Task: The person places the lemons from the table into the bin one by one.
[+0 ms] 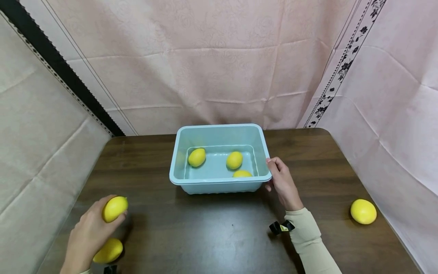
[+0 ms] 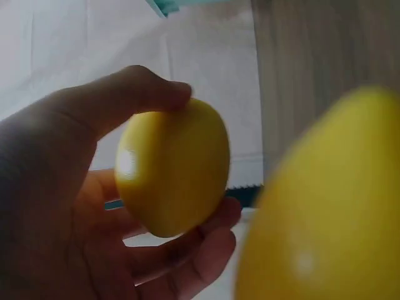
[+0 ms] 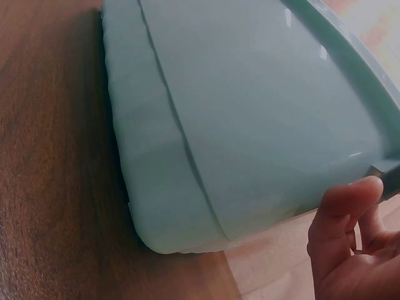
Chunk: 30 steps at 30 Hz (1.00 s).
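Note:
My left hand [image 1: 89, 231] grips a yellow lemon [image 1: 115, 209] between thumb and fingers, raised over the left part of the table. In the left wrist view the thumb lies on one side of that lemon [image 2: 175, 169] and curled fingers on the other. Just below the hand, a second lemon [image 1: 108, 250] lies on the table, large and blurred in the left wrist view. A light blue plastic basin [image 1: 219, 186] stands at the table's back middle with three lemons inside, one partly hidden by the front wall. My right hand [image 1: 283, 182] pinches the basin's right rim.
Another lemon [image 1: 363, 211] sits near the right edge of the dark wooden table [image 1: 205, 232]. Pale patterned cloth [image 1: 219, 68] hangs behind the table and along both sides. A black strap piece [image 1: 281, 227] shows at the right wrist.

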Each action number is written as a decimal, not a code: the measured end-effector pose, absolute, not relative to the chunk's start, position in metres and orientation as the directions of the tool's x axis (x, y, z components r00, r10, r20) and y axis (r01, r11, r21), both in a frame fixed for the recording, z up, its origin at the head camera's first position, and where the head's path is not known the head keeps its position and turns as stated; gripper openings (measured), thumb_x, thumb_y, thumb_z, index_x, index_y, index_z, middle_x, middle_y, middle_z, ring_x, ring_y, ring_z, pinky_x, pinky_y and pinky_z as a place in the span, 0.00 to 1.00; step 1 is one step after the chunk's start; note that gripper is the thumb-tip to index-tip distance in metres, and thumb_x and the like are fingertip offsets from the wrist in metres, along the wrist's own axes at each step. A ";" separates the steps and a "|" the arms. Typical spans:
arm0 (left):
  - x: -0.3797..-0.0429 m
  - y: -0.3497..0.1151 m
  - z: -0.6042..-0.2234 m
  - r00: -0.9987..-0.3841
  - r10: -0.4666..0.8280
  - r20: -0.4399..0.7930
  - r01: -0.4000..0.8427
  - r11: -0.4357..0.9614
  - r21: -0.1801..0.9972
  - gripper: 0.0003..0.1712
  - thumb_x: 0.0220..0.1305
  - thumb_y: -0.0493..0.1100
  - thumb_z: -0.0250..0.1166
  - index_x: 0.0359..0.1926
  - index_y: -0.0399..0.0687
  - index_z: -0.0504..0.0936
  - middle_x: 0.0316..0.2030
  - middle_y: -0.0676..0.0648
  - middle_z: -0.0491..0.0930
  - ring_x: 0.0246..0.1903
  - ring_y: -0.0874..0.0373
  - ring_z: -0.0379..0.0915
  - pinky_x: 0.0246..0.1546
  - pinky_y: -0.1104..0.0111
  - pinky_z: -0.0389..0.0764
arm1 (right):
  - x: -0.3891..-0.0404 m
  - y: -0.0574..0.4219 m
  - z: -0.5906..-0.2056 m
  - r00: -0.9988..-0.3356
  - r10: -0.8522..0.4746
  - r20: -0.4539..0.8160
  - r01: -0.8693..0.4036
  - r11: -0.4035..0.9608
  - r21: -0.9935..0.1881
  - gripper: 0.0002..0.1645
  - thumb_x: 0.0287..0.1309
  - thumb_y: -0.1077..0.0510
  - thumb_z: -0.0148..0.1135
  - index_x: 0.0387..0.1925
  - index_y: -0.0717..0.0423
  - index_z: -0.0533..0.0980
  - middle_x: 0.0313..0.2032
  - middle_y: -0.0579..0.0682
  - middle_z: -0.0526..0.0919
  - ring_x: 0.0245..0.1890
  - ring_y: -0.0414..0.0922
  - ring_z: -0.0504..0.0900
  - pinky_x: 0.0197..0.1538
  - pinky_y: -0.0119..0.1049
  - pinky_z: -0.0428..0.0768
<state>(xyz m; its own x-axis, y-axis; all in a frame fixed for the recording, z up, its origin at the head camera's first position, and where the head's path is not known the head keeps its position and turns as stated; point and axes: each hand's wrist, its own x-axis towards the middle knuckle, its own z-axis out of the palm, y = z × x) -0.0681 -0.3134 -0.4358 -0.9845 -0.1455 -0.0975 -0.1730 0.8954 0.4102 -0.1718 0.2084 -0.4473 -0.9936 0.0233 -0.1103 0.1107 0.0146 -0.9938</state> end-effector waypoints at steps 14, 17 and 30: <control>-0.085 -0.259 -0.420 -0.956 -0.096 0.279 0.074 0.838 0.541 0.36 0.69 0.48 0.71 0.72 0.39 0.70 0.55 0.32 0.79 0.38 0.43 0.78 0.30 0.57 0.77 | -0.172 0.208 -0.445 -0.992 0.025 -0.120 0.120 0.009 -0.993 0.25 0.83 0.45 0.48 0.58 0.65 0.68 0.29 0.47 0.73 0.17 0.41 0.70 0.23 0.30 0.74; -0.090 -0.249 -0.417 -0.943 -0.095 0.319 0.109 0.819 0.563 0.36 0.67 0.41 0.70 0.72 0.38 0.70 0.55 0.33 0.78 0.39 0.42 0.76 0.33 0.55 0.77 | -0.172 0.208 -0.445 -0.993 0.025 -0.118 0.118 0.009 -0.993 0.25 0.83 0.44 0.49 0.55 0.64 0.68 0.28 0.47 0.73 0.17 0.41 0.70 0.23 0.31 0.74; -0.111 -0.213 -0.401 -0.897 -0.069 0.437 0.233 0.766 0.599 0.35 0.64 0.39 0.72 0.71 0.41 0.73 0.59 0.36 0.79 0.45 0.42 0.77 0.41 0.47 0.81 | -0.172 0.208 -0.446 -0.993 0.021 -0.119 0.120 0.013 -0.993 0.26 0.81 0.41 0.51 0.51 0.63 0.67 0.27 0.47 0.73 0.17 0.41 0.70 0.23 0.31 0.74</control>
